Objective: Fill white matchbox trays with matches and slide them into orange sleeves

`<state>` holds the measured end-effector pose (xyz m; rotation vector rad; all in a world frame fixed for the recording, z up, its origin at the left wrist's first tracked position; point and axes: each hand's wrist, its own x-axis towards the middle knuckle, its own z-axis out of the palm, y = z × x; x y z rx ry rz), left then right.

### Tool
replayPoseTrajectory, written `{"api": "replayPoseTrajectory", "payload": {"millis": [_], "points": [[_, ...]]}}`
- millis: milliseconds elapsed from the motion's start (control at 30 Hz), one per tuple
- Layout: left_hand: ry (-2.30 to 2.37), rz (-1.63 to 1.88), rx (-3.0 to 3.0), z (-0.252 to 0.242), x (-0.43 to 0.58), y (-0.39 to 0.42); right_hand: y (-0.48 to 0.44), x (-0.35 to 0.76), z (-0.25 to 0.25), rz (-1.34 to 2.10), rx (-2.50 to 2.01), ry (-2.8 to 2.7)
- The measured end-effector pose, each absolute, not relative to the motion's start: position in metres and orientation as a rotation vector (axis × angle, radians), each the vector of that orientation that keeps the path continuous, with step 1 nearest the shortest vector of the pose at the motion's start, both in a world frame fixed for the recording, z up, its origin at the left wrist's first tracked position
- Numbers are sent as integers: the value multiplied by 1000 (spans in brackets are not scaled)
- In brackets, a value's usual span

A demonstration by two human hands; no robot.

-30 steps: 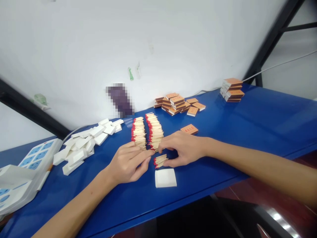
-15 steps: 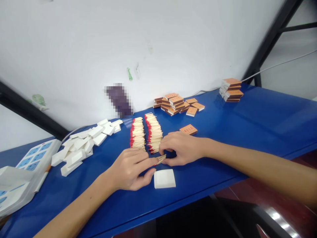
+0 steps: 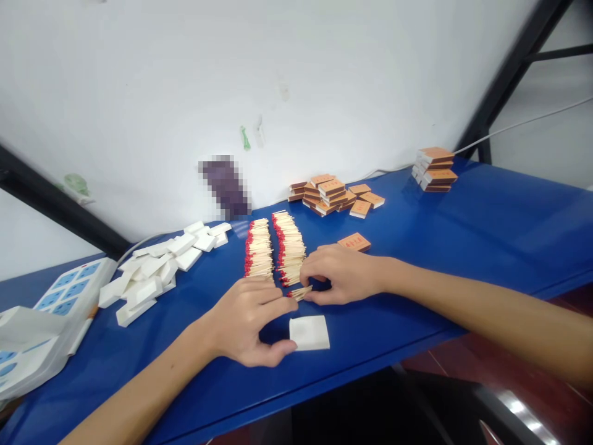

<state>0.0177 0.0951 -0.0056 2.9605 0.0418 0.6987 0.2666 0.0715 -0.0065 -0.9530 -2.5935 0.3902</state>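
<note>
A small bundle of red-tipped matches [image 3: 299, 293] lies between my hands. The thumb and fingertips of my right hand [image 3: 343, 275] are closed on its bare-stick end. My left hand [image 3: 248, 321] has thumb and forefinger spread apart, with nothing held between them. Its forefinger is by the red heads, and its thumb tip reaches the left edge of a white matchbox tray [image 3: 310, 333]. Two long rows of matches, a left row [image 3: 260, 247] and a right row [image 3: 290, 247], lie just beyond the hands. An orange matchbox [image 3: 354, 241] sits behind my right hand.
White matchbox trays [image 3: 151, 269] are heaped at the left, beside a white power strip [image 3: 69, 309]. Orange matchboxes are piled [image 3: 328, 194] by the wall, and another stack [image 3: 434, 170] stands farther right. The blue table [image 3: 393, 346] ends at a front edge near me.
My left thumb and forefinger have parted and let go of the match bundle. The thumb has come down to the white tray. My right hand stays at the bundle.
</note>
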Motion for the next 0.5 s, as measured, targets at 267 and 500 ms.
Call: {"api": "replayPoseTrajectory", "payload": {"millis": [267, 500], "points": [[33, 705, 2925, -3, 18, 92, 73, 270, -2, 418, -970, -2611], [78, 634, 2925, -8, 25, 88, 71, 267, -7, 412, -992, -2581]]}}
